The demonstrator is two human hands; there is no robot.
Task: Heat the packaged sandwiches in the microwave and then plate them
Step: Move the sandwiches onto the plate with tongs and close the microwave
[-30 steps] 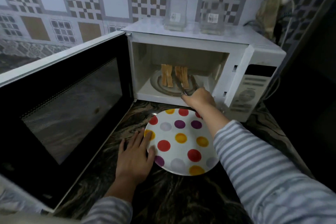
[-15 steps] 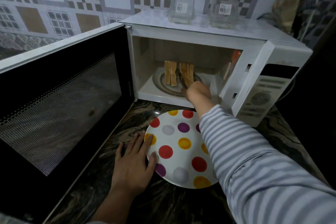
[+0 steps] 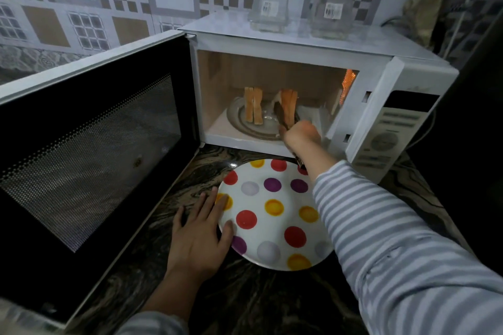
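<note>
Your right hand, clamped on tongs, reaches the right sandwich standing upright inside the microwave (plate directly below-front).

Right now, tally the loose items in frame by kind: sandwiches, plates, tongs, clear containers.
Sandwiches: 2, the left sandwich and the right sandwich, both on the turntable
Plates: 1, the polka-dot plate
Tongs: 1, the tongs in the right hand
Clear containers: 2, left container and right container on the microwave
Total: 6
</note>
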